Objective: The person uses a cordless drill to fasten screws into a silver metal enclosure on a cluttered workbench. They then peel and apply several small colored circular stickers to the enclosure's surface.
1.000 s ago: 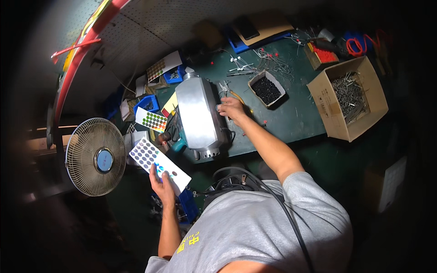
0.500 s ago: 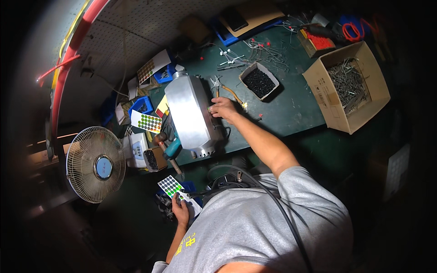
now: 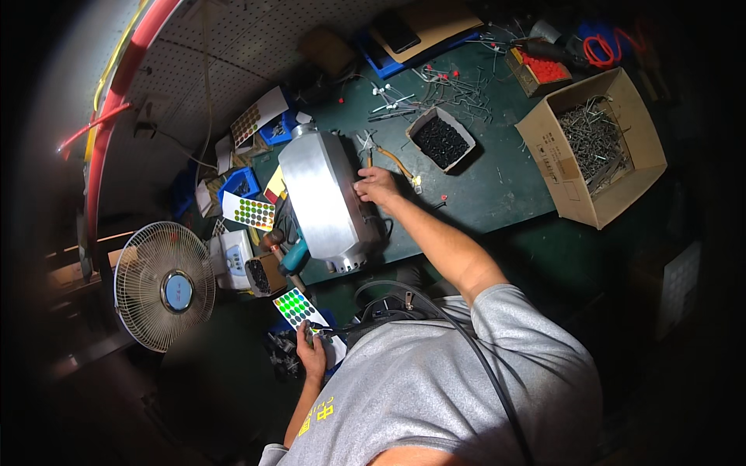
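A silver metal housing (image 3: 317, 194) with a round spout at its far end lies lengthwise on the bench. My right hand (image 3: 378, 186) is at its right side, fingers bent together and the tips against the casing; anything between them is hidden. Low at the left, in front of my body, my left hand (image 3: 311, 353) grips a white sheet of round stickers (image 3: 300, 309), shiny green and dark. Pliers with orange handles (image 3: 398, 161) lie on the bench just beyond my right hand.
To the right stand a small box of black parts (image 3: 441, 140) and a large carton of metal pins (image 3: 590, 147). At the left are a fan (image 3: 177, 289), another sticker sheet (image 3: 249, 211) and a teal power tool (image 3: 295, 256). A black cable (image 3: 474, 342) crosses my shirt.
The sticker sheet in my left hand has tilted and shifted slightly, its dots now brighter green. My right hand stays at the housing's side; the green speck at its fingertips no longer shows.
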`<state>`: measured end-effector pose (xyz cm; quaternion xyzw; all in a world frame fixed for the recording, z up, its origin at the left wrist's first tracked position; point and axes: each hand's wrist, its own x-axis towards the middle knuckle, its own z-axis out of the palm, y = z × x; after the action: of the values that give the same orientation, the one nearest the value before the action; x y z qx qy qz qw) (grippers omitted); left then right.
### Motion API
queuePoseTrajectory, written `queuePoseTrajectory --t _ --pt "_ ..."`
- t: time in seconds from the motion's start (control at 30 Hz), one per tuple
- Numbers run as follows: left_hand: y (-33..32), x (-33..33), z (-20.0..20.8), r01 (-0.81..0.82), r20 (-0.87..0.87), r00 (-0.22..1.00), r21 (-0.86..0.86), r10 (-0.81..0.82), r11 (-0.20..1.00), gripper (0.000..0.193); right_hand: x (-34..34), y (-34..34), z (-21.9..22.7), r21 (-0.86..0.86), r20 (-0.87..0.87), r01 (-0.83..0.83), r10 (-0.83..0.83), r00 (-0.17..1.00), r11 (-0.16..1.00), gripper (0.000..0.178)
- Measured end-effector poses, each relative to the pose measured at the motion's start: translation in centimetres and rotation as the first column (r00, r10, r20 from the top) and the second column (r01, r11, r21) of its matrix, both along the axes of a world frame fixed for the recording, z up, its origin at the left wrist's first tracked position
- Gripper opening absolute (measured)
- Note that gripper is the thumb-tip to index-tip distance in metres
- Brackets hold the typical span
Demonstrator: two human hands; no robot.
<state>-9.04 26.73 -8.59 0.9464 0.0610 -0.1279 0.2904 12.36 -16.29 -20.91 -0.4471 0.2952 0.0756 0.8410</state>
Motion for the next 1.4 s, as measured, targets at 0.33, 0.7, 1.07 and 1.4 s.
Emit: queuePoseTrajectory --t 0.33,0.7,1.07,1.4 --pt "-1.4 0.2 0.4 -0.009 0.025 1.000 -0.054 0.011 0.999 0.052 0.1 1.0 0.1 -0.110 0.054 0.132 -0.126 0.991 0.985 0.044" --pt "-5.5 10.6 5.3 -0.055 0.330 0.937 -0.189 0.116 0.980 0.076 -2.7 0.6 2.5 -0.222 0.198 -0.134 0.180 0.964 0.966 0.051" --pt "-6.8 29.7 -1.4 -0.017 0.274 0.938 -0.573 0.211 0.819 0.088 -3.3 0.7 7.0 -0.352 -0.014 -0.157 0.162 0.987 0.923 0.048" --pt "1.0 44.6 -15.3 -0.512 0.212 0.755 -0.400 0.621 0.760 0.083 -9.9 1.1 6.0 -0.369 -0.237 0.026 -0.121 0.964 0.929 0.040"
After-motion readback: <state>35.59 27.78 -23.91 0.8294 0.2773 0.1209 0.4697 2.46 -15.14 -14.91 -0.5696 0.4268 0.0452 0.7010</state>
